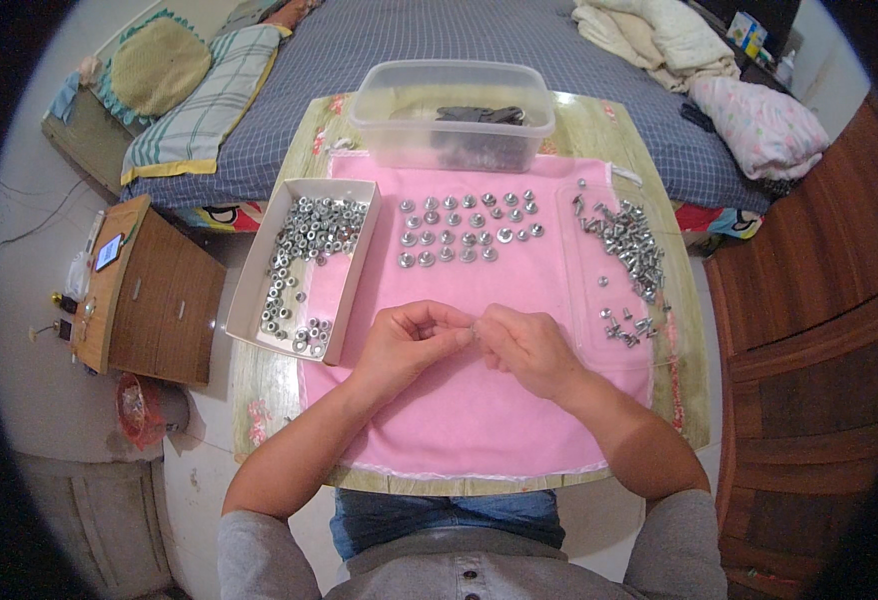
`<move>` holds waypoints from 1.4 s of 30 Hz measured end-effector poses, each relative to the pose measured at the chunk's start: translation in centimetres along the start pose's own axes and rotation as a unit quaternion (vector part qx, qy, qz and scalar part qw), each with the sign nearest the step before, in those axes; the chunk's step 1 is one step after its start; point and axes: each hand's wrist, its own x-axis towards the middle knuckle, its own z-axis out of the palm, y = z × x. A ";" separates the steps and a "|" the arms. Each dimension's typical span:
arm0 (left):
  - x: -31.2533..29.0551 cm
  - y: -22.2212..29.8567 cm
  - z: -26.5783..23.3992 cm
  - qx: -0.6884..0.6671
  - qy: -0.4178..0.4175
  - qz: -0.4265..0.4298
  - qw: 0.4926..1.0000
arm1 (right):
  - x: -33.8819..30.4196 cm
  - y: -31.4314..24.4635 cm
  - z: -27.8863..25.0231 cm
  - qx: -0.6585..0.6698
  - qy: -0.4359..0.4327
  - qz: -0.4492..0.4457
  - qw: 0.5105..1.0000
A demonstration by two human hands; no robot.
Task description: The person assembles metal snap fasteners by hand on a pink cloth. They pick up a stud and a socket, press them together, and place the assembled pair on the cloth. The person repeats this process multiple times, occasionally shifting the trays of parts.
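My left hand (424, 337) and my right hand (525, 342) meet over the near middle of the pink cloth (459, 420). Both are closed, thumb and fingers pinching a small silvery metal piece (475, 330) between them; fingers cover most of it. Beyond the hands, flanged metal fasteners (446, 238) stand in several rows on the cloth. To the left, a white cardboard box (351, 290) holds many loose nuts (314, 230). On the right, a shallow clear tray (581, 300) carries a heap of small screws (634, 250), with a few scattered nearer me.
At the table's far edge stands a clear plastic tub (389, 150) with dark pieces inside. A bed with a checked blue cover (439, 35) lies behind the table (304, 150). A wooden cabinet (164, 300) and a red waste bin (139, 410) are at the left.
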 end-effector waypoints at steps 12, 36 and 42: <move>0.2 0.4 0.2 -0.018 0.025 0.008 0.999 | 0.2 0.2 -0.5 -0.037 0.075 -0.063 0.995; 0.4 -0.2 -0.4 0.021 -0.018 0.005 1.000 | 4.5 1.0 -4.9 -0.461 0.077 -0.042 0.883; 0.0 0.0 -0.3 0.061 -0.028 0.005 0.998 | -0.3 1.4 -8.9 -0.421 0.210 0.015 0.882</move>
